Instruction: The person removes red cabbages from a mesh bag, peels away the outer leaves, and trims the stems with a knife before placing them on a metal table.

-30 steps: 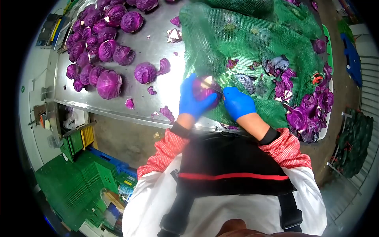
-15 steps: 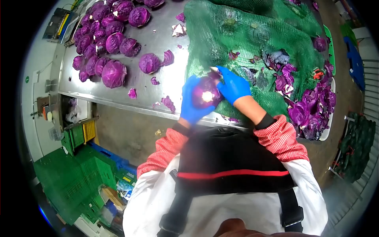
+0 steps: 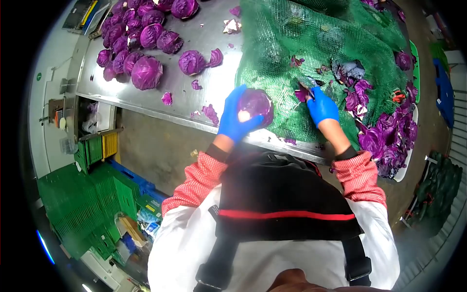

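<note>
My left hand [image 3: 236,117] is wrapped around a red cabbage [image 3: 257,104] at the table's front edge, its pale cut stem facing me. To the right, my right hand [image 3: 322,106] is closed over the green net, with a torn purple cabbage leaf [image 3: 301,93] at its fingertips. A thin greyish blade, like a small knife's [image 3: 307,83], shows beside that leaf; its handle is hidden in the glove. Both hands wear blue gloves. Beneath them the green mesh net [image 3: 277,73] lies spread, with loose leaves on it and whole heads showing through.
Many red cabbages [image 3: 147,73] are heaped at the left of the metal table [image 3: 141,104], with one head [image 3: 191,63] nearer the middle. Leaf scraps [image 3: 210,113] lie along the front. Trimmed leaves [image 3: 384,136] pile up at the right. Green crates [image 3: 73,194] stand at lower left.
My right hand has left the cabbage and moved right, carrying a leaf away over the net. My left hand keeps the cabbage, which has turned so its stem points lower left.
</note>
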A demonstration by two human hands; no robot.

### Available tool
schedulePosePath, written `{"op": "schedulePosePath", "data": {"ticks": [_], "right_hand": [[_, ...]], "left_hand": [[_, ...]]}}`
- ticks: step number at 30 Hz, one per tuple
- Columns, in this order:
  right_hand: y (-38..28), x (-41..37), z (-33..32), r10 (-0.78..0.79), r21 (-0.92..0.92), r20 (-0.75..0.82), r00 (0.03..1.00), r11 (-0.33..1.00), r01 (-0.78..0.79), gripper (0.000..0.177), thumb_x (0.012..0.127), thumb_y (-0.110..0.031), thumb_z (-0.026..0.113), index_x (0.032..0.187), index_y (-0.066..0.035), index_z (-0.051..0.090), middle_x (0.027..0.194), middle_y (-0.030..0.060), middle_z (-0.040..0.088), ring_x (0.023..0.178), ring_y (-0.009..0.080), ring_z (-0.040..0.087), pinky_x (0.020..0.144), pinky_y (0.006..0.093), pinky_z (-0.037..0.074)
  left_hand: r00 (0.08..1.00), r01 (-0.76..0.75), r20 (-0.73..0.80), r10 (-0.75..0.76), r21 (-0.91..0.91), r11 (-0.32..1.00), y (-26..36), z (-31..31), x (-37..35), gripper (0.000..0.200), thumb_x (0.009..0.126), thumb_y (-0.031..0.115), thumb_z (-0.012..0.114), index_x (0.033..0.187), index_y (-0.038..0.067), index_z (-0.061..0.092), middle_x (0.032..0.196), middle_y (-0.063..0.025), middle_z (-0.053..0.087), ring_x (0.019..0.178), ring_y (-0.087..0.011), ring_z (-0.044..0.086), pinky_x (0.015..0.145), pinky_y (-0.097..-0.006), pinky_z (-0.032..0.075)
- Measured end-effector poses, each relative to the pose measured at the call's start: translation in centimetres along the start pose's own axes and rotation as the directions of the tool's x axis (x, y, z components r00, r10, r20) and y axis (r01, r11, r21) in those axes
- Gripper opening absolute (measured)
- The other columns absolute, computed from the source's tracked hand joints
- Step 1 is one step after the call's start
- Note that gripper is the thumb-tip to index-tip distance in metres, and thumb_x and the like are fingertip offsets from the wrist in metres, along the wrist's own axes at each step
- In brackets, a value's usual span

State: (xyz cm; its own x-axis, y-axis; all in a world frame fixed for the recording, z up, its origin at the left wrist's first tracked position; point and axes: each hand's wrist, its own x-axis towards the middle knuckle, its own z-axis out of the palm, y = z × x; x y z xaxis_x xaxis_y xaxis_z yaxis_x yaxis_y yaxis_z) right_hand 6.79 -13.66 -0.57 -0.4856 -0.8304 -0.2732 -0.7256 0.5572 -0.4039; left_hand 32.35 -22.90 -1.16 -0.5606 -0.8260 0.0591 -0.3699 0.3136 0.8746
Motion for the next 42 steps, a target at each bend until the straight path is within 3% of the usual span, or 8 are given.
{"op": "schedulePosePath", "data": {"ticks": [6, 10, 12, 16, 23, 30, 36, 42], "right_hand": [[-4.1, -6.5, -4.7, -0.547, -0.092, 0.033, 0.836, 0.831, 0.548, 0.015, 0.086, -0.025, 0.055, 0.093, -0.012, 0.058, 0.079, 0.0153, 0.062, 0.066, 0.0353, 0.061, 0.054, 0.0452, 0.047], [-6.1, -6.5, -4.9, -0.419, -0.139, 0.064, 0.906, 0.895, 0.424, 0.012, 0.081, -0.02, 0.054, 0.08, -0.01, 0.061, 0.08, 0.0153, 0.063, 0.069, 0.035, 0.063, 0.057, 0.0448, 0.05], [-4.8, -4.2, -3.6, -0.464, -0.175, -0.15, 0.873, 0.881, 0.439, 0.013, 0.082, -0.019, 0.053, 0.08, -0.008, 0.061, 0.077, 0.0172, 0.062, 0.066, 0.0352, 0.063, 0.055, 0.0448, 0.049], [-5.5, -5.1, -5.0, -0.397, -0.17, 0.122, 0.91, 0.895, 0.413, 0.017, 0.084, -0.023, 0.053, 0.081, -0.009, 0.061, 0.078, 0.0174, 0.062, 0.064, 0.0366, 0.062, 0.056, 0.0461, 0.049], [-4.7, -3.3, -3.0, -0.442, -0.145, -0.154, 0.884, 0.895, 0.422, 0.02, 0.087, -0.03, 0.055, 0.086, -0.01, 0.056, 0.074, 0.0163, 0.061, 0.063, 0.036, 0.06, 0.054, 0.0449, 0.048], [-9.7, -1.7, -0.6, -0.457, -0.078, -0.054, 0.888, 0.889, 0.452, 0.044, 0.083, -0.029, 0.056, 0.122, -0.01, 0.051, 0.092, 0.0151, 0.062, 0.075, 0.0335, 0.063, 0.058, 0.0443, 0.05], [-7.3, 3.8, 1.9, -0.433, 0.036, -0.084, 0.898, 0.899, 0.437, 0.012, 0.081, -0.016, 0.053, 0.091, -0.009, 0.053, 0.081, 0.0202, 0.062, 0.074, 0.0401, 0.06, 0.061, 0.0497, 0.047], [-6.6, -1.3, 1.0, -0.214, 0.201, 0.12, 0.969, 0.962, 0.187, 0.056, 0.082, -0.041, 0.059, 0.129, -0.014, 0.045, 0.107, 0.0172, 0.062, 0.095, 0.0373, 0.061, 0.08, 0.0419, 0.049]], "left_hand": [[0.998, 0.004, 0.057, -0.011, 0.125, 0.992, 2.3, 0.5, 0.8, 0.089, 0.061, 0.031, 0.081, 0.135, 0.008, 0.037, 0.13, -0.0165, 0.042, 0.12, -0.031, 0.043, 0.102, -0.0389, 0.036], [0.998, -0.041, 0.058, 0.032, 0.166, 0.985, 3.1, 0.9, 1.2, 0.094, 0.06, 0.032, 0.082, 0.136, 0.008, 0.034, 0.128, -0.0179, 0.043, 0.119, -0.0335, 0.044, 0.101, -0.0408, 0.037], [0.996, -0.086, 0.039, 0.08, 0.214, 0.973, 3.1, 1.6, 1.1, 0.098, 0.058, 0.031, 0.084, 0.137, 0.009, 0.03, 0.127, -0.0182, 0.044, 0.117, -0.0343, 0.045, 0.099, -0.0422, 0.038], [0.996, 0.014, 0.083, -0.026, 0.142, 0.99, 3.8, 0.9, 1.4, 0.099, 0.058, 0.032, 0.083, 0.138, 0.007, 0.029, 0.128, -0.0188, 0.043, 0.118, -0.0343, 0.044, 0.099, -0.0416, 0.038], [0.998, -0.045, 0.061, 0.036, 0.166, 0.985, 3.1, 1.3, 1.5, 0.098, 0.06, 0.035, 0.08, 0.137, 0.003, 0.029, 0.127, -0.0202, 0.044, 0.117, -0.0347, 0.046, 0.099, -0.0413, 0.038], [0.988, 0.001, 0.154, -0.01, 0.055, 0.999, 5.2, 0.1, 1.9, 0.092, 0.057, 0.024, 0.083, 0.133, 0.003, 0.034, 0.121, -0.0164, 0.051, 0.112, -0.0308, 0.05, 0.098, -0.0405, 0.038], [0.963, -0.224, 0.177, 0.205, 0.097, 0.97, 1.4, -0.7, -0.4, 0.101, 0.056, 0.031, 0.084, 0.138, 0.004, 0.029, 0.137, -0.0178, 0.037, 0.125, -0.0329, 0.038, 0.105, -0.0407, 0.032], [0.995, 0.041, 0.099, -0.022, -0.195, 0.98, -1.1, -2.6, -2.0, 0.091, 0.059, 0.027, 0.084, 0.132, 0.004, 0.033, 0.128, -0.0141, 0.042, 0.12, -0.026, 0.042, 0.102, -0.0381, 0.035]]}}
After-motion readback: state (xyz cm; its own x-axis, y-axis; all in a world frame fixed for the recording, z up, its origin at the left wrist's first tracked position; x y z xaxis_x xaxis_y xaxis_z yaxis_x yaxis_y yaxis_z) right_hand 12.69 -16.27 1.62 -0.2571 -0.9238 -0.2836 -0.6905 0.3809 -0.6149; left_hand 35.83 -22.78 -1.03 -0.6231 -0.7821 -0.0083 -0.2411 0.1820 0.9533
